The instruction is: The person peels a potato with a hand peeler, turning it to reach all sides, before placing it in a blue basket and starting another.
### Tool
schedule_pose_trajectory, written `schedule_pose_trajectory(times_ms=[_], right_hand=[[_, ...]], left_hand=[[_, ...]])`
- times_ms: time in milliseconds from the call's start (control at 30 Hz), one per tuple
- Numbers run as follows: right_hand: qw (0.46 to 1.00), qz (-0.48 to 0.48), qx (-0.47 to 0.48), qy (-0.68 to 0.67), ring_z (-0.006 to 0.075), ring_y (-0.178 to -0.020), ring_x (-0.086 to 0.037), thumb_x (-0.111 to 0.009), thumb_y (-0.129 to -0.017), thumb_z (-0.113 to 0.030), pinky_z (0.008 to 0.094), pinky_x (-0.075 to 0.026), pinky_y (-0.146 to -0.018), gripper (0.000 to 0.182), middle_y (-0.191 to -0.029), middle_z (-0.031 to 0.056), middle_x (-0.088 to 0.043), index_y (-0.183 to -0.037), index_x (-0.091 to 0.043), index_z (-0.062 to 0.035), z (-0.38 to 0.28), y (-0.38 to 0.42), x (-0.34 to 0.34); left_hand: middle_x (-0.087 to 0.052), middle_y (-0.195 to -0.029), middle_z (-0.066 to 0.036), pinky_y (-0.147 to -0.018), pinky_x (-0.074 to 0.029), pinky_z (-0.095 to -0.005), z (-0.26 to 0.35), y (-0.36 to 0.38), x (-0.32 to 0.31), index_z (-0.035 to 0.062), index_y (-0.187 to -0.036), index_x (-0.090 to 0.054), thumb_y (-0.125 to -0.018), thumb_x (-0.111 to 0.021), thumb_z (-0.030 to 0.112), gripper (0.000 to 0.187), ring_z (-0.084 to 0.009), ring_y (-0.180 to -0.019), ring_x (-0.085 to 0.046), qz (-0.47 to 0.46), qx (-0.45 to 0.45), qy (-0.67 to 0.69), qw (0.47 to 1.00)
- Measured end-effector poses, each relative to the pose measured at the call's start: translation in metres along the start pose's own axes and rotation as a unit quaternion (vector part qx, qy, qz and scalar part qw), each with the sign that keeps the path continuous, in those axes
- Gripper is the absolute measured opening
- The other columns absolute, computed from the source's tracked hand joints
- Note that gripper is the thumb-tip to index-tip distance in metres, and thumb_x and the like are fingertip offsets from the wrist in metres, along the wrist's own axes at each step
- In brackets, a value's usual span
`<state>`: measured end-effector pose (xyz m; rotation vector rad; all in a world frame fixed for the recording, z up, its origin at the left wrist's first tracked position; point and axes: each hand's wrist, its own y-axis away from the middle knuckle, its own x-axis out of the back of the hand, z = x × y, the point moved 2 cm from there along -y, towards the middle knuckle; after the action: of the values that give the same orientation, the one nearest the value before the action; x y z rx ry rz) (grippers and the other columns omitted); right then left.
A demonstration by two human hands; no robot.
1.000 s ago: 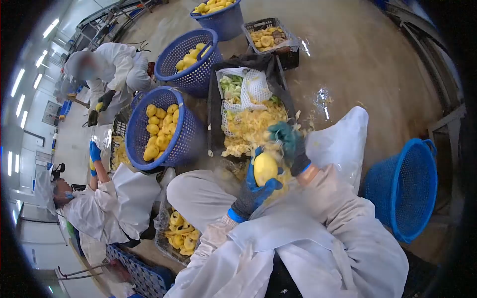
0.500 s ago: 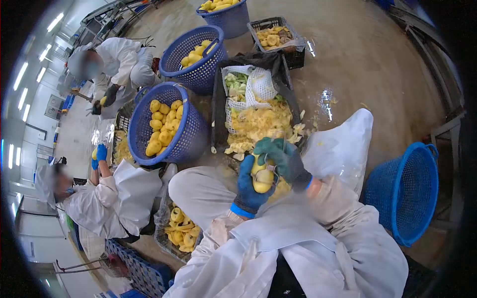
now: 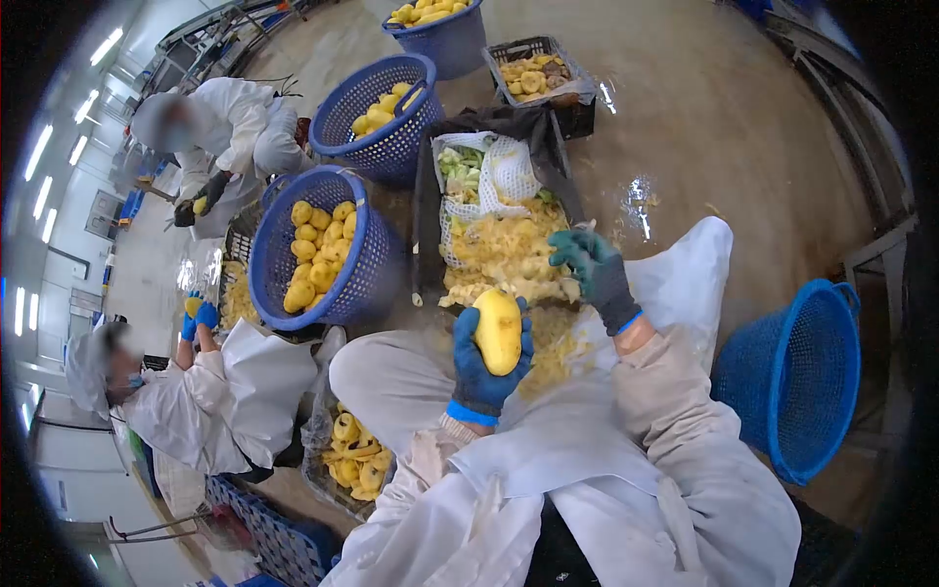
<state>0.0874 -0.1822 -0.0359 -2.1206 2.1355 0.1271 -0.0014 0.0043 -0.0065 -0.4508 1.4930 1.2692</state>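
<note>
My left hand, in a blue-palmed glove, grips a peeled yellow potato upright, with a brownish patch near its top. To the right and a little higher is my right hand, in a green and dark glove, its fingers curled and apart from the potato. What those fingers hold is hard to make out. Beyond both hands lies a black-lined crate with yellow peelings, green scraps and white foam netting. More peelings rest on the white apron between my knees.
A blue-violet basket of yellow potatoes stands left of the crate, with more baskets behind it. At right is a blue basket. A crate of yellow scraps sits by my left leg. Two co-workers in white work at left.
My right hand has moved off the potato, up and to the right. A metal tool seen against the potato earlier is no longer there. My left hand has turned the potato more upright.
</note>
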Motion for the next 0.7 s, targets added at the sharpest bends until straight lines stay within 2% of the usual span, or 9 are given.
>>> schedule_pose_trajectory(times_ms=[167, 267, 433, 467, 500, 533, 600, 633, 700], right_hand=[[0.996, -0.010, 0.085, -0.018, 0.0127, -0.080, -0.059, -0.050, -0.093, -0.017, 0.0282, -0.046, -0.074, 0.023, -0.089, 0.0055, -0.065, -0.105, -0.065, -0.0033, -0.024, 0.006, -0.009], [0.992, 0.015, -0.004, -0.126, 0.0128, -0.081, -0.059, -0.049, -0.093, -0.021, 0.0280, -0.046, -0.075, 0.025, -0.088, 0.0065, -0.064, -0.105, -0.065, -0.0040, -0.013, 0.005, -0.010], [0.997, -0.003, 0.039, -0.073, 0.0137, -0.083, -0.059, -0.048, -0.094, -0.027, 0.0270, -0.046, -0.076, 0.030, -0.092, 0.0064, -0.064, -0.107, -0.063, -0.0045, -0.006, 0.012, -0.033], [0.991, -0.020, 0.006, -0.131, 0.0142, -0.084, -0.060, -0.048, -0.094, -0.027, 0.0270, -0.046, -0.077, 0.031, -0.094, 0.0061, -0.064, -0.108, -0.063, -0.0040, -0.011, 0.014, -0.040], [0.981, -0.033, -0.029, -0.188, 0.0147, -0.085, -0.060, -0.049, -0.094, -0.027, 0.0269, -0.046, -0.077, 0.031, -0.096, 0.0059, -0.064, -0.109, -0.062, -0.0035, -0.016, 0.016, -0.048], [0.985, -0.026, -0.014, -0.170, 0.0150, -0.085, -0.060, -0.049, -0.094, -0.027, 0.0269, -0.046, -0.078, 0.031, -0.097, 0.0062, -0.064, -0.109, -0.061, -0.0030, -0.017, 0.013, -0.043], [0.991, -0.009, 0.013, -0.133, 0.0156, -0.085, -0.060, -0.049, -0.094, -0.026, 0.0270, -0.046, -0.079, 0.031, -0.099, 0.0067, -0.064, -0.109, -0.061, -0.0019, -0.014, 0.007, -0.029], [0.933, 0.017, -0.068, -0.352, 0.0146, -0.085, -0.060, -0.049, -0.094, -0.025, 0.0267, -0.046, -0.079, 0.030, -0.098, 0.0060, -0.064, -0.108, -0.061, -0.0019, -0.011, 0.004, -0.030], [0.985, -0.056, 0.041, -0.160, 0.0142, -0.083, -0.060, -0.048, -0.095, -0.026, 0.0268, -0.047, -0.077, 0.030, -0.095, 0.0054, -0.064, -0.107, -0.062, -0.0024, -0.018, 0.006, -0.028]], left_hand=[[-0.059, -0.113, -0.009, -0.073, -0.054, -0.0346, 0.001, -0.002, 0.001, 0.0108, -0.119, -0.051, -0.083, -0.060, 0.040, 0.047, -0.0235, -0.089, -0.061, 0.015, -0.020, -0.007, 1.000], [-0.060, -0.111, -0.009, -0.075, -0.053, -0.0350, 0.002, -0.009, 0.006, 0.0114, -0.118, -0.053, -0.083, -0.059, 0.041, 0.046, -0.0238, -0.092, -0.060, -0.006, 0.005, -0.007, 1.000], [-0.060, -0.106, -0.010, -0.079, -0.052, -0.0369, -0.012, -0.012, 0.004, 0.0084, -0.115, -0.054, -0.083, -0.059, 0.043, 0.047, -0.0244, -0.093, -0.060, 0.001, -0.012, -0.078, 0.997], [-0.061, -0.105, -0.009, -0.079, -0.052, -0.0364, -0.017, -0.007, -0.007, 0.0101, -0.114, -0.055, -0.083, -0.060, 0.043, 0.045, -0.0246, -0.093, -0.060, -0.081, -0.203, -0.351, 0.910], [-0.061, -0.103, -0.009, -0.079, -0.052, -0.0359, -0.023, 0.001, -0.018, 0.0118, -0.113, -0.055, -0.083, -0.060, 0.043, 0.044, -0.0247, -0.093, -0.061, -0.048, -0.415, -0.553, 0.721], [-0.061, -0.102, -0.008, -0.079, -0.052, -0.0363, -0.023, 0.000, -0.018, 0.0127, -0.112, -0.056, -0.083, -0.061, 0.042, 0.042, -0.0250, -0.093, -0.061, -0.022, -0.492, -0.647, 0.582], [-0.062, -0.101, -0.008, -0.078, -0.053, -0.0373, -0.009, -0.012, 0.000, 0.0103, -0.110, -0.056, -0.083, -0.062, 0.040, 0.041, -0.0254, -0.092, -0.061, 0.005, -0.174, -0.273, 0.946], [-0.062, -0.100, -0.008, -0.078, -0.053, -0.0378, -0.009, -0.015, 0.005, 0.0090, -0.110, -0.056, -0.083, -0.062, 0.039, 0.041, -0.0256, -0.091, -0.061, 0.019, 0.018, -0.035, 0.999], [-0.058, -0.105, -0.008, -0.073, -0.054, -0.0353, -0.002, -0.022, 0.021, 0.0114, -0.114, -0.051, -0.085, -0.059, 0.038, 0.040, -0.0235, -0.093, -0.061, 0.026, -0.043, -0.075, 0.996]])
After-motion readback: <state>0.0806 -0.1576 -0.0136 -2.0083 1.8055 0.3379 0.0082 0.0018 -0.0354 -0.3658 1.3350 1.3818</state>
